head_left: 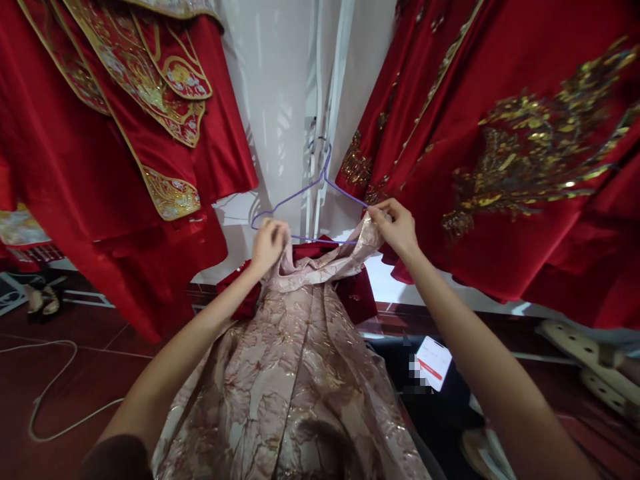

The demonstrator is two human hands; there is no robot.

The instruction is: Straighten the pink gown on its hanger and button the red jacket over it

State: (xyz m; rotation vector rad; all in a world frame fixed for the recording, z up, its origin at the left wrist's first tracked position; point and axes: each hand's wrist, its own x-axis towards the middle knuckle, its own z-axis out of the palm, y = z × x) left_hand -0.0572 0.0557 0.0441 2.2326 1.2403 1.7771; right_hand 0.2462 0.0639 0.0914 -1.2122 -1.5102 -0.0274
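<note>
A pale pink brocade dress (295, 360) with a gold floral pattern hangs down in front of me, spreading wide toward the bottom. My left hand (269, 243) is closed on the dress's left shoulder, right at the left end of a thin purple wire hanger (305, 192). My right hand (396, 227) pinches the dress's right shoulder against the hanger's right arm. The hanger's hook rises to a white vertical rail (325, 100). A dark red velvet piece (357, 293) shows behind the dress's neckline.
Red embroidered garments hang close on both sides: one at the left (115, 147), one at the right (520, 153). A white cable (50, 393) loops over the dark red floor at left. A white and red tag (434, 362) lies lower right, shoes (43, 298) far left.
</note>
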